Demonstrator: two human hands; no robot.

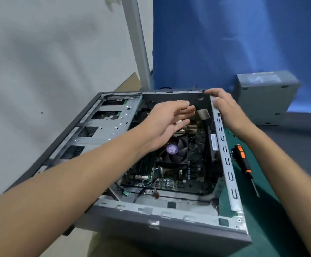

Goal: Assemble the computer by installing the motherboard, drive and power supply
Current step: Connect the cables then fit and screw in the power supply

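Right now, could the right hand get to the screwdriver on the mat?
Probably yes: the screwdriver lies uncovered on the green mat beside the case wall, and the right hand rests on that wall's far corner, with nothing between them.

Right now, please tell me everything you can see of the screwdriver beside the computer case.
The screwdriver has a black handle with orange patches and an orange collar, seemingly plastic, and a thin grey metal shaft. It lies flat on the green mat, right of the open computer case, handle away from the person, tip toward them. Only the mat touches it. The tip's shape is too small to tell.
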